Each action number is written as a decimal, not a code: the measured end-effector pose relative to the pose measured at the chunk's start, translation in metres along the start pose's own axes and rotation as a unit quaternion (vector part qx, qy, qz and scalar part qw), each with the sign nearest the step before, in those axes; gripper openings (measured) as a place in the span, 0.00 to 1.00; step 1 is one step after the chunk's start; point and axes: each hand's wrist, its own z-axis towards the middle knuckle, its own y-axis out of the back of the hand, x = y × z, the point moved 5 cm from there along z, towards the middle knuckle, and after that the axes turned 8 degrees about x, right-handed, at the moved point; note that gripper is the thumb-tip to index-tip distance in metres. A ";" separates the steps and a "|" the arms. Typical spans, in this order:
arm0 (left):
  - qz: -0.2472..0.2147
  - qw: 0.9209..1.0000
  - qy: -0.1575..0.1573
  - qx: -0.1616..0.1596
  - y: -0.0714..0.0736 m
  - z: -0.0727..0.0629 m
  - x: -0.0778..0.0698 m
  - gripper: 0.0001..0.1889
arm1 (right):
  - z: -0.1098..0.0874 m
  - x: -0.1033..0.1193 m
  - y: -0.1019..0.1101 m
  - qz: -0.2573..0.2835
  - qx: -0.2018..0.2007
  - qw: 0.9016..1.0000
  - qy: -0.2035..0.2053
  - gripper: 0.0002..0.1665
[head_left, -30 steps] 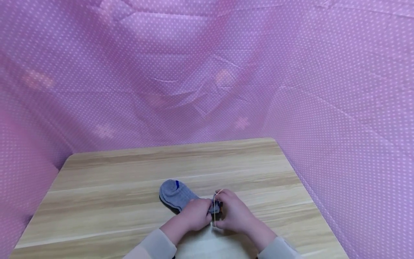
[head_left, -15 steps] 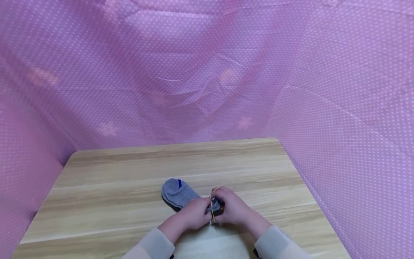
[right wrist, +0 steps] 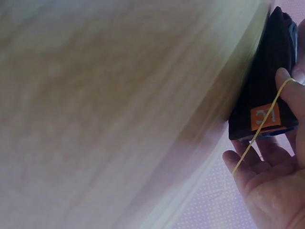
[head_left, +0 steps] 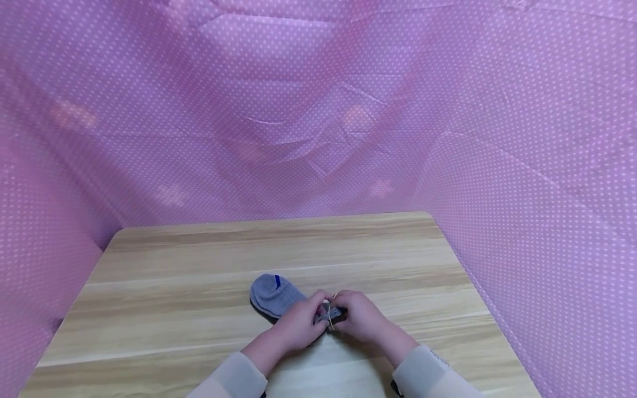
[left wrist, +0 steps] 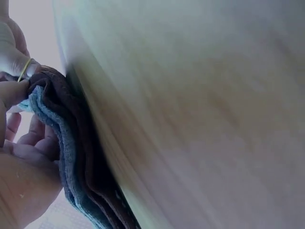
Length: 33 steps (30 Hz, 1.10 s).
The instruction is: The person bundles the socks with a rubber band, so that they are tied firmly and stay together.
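Observation:
A stack of folded socks [head_left: 276, 298], grey on top and dark beneath, lies on the table, toes toward the far left. My left hand [head_left: 298, 326] holds the stack near its cuff end, its thumb tip beside the band in the left wrist view. A thin yellow rubber band [right wrist: 257, 131] is stretched between the thumb and fingers of my right hand [right wrist: 276, 186], across the dark sock end with its orange patch [right wrist: 266, 117]. In the left wrist view the grey and dark sock layers [left wrist: 71, 148] show edge-on; part of the cuff end is hidden behind the hands.
The wood-grain table [head_left: 199, 265] extends around both hands. Pink dotted cloth [head_left: 318, 110] hangs behind the table and along its left and right sides.
My right hand first moved left, carrying the band over the sock ends. Since then my left fingers have reached forward toward the band, and the two hands' fingertips now nearly meet. The socks stay put.

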 end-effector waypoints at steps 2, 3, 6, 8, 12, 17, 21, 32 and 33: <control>-0.002 1.000 -0.004 0.000 0.001 0.000 -0.001 0.19 | 0.000 0.001 0.001 -0.003 -0.001 1.000 -0.001 0.15; -0.003 1.000 -0.003 0.002 0.002 0.000 -0.001 0.18 | -0.001 0.001 0.001 -0.004 -0.002 1.000 -0.002 0.15; -0.005 1.000 0.002 0.004 0.004 0.000 0.000 0.14 | -0.001 0.003 0.002 -0.001 -0.008 1.000 0.000 0.16; 0.001 1.000 0.006 0.002 0.006 0.002 -0.001 0.12 | -0.001 0.005 0.003 0.004 -0.010 1.000 0.001 0.16; 0.023 1.000 0.000 -0.005 0.007 0.006 0.000 0.12 | -0.002 0.008 0.005 0.022 -0.013 1.000 0.000 0.17; 0.047 0.999 -0.005 0.002 0.008 0.009 0.000 0.14 | -0.002 0.011 0.004 0.035 -0.002 0.999 0.002 0.20; 0.105 0.994 -0.001 0.019 0.011 0.010 0.000 0.06 | -0.001 0.013 0.001 0.035 0.008 0.999 0.000 0.21; 0.213 0.975 -0.026 0.049 0.013 -0.004 -0.007 0.09 | -0.001 0.008 0.006 0.043 0.020 0.998 -0.041 0.15; 0.220 0.974 -0.026 0.048 0.013 -0.005 -0.007 0.10 | -0.001 0.007 0.006 0.047 0.018 0.998 -0.048 0.14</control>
